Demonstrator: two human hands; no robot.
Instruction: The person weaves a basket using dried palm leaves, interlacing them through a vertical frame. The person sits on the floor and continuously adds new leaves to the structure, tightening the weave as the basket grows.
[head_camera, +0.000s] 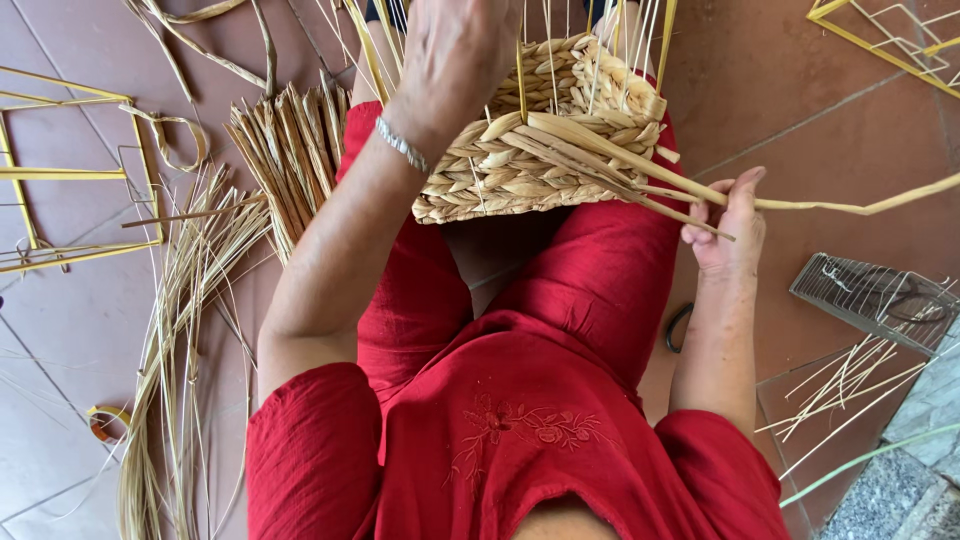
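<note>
**A:** Where does the woven basket (545, 130) sit from you?

**B:** It rests on your knees, over the red trousers (590, 290), at the far middle of the view. Its finished plaited wall faces you, and thin upright stakes (550, 40) rise from it at the far side.

**A:** And your hands?

**B:** They are well apart. Your left hand (455, 55), the one with the silver bracelet (402, 146), lies over the far left part of the basket, palm down on it. Whether the fingers grip a stake there, I cannot tell; they are out of sight.

**A:** The right one?

**B:** Your right hand (728, 225) is just right of the basket and nearer you, fingers closed on the loose weaving strand (700, 195).

**A:** Which way does that strand run?

**B:** Its long axis goes left to right. It leaves the basket's near wall, slopes slightly toward you, passes through your right fingers and carries on past the right edge of the view. So the right hand is the nearer one to the free end, and the left is nearer the woven end.

**A:** Anything around it?

**B:** A bundle of cut rush (290, 150) lies on the tiled floor (80, 330) at left, and a wire tray (875, 298) at right.
</note>
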